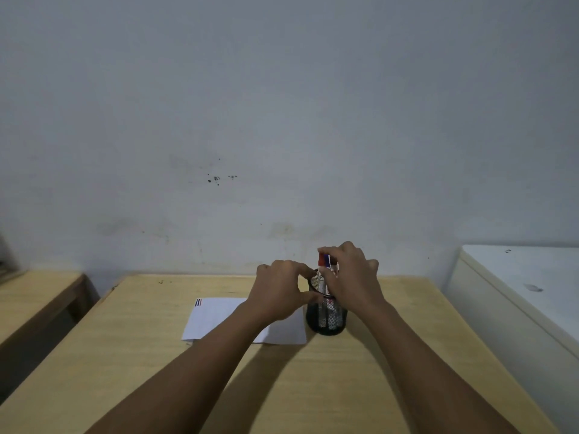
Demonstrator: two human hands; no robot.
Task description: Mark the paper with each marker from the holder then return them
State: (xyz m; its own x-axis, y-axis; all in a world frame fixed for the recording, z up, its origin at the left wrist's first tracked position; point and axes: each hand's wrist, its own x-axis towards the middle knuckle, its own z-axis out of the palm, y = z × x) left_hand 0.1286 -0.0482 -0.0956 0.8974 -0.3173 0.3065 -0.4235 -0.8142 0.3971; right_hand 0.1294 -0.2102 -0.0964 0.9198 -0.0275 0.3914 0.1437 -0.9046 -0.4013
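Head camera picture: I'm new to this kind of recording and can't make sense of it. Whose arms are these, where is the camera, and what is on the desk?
There is no machine here. A person wears a wide-angle camera on the head, looking forward and down, so the two bare arms reaching in from the bottom are that person's own.

The surface is a light wooden desk against a plain wall. On it lies a white sheet of paper with small red and blue stripes in its far left corner. Right beside it stands a black mesh holder with markers in it; a red cap and a blue cap stick out on top.

The left hand grips the holder's rim, apparently steadying it. The right hand closes its fingers around the markers' upper ends; whether it is lifting one out or putting one back, the picture does not show.
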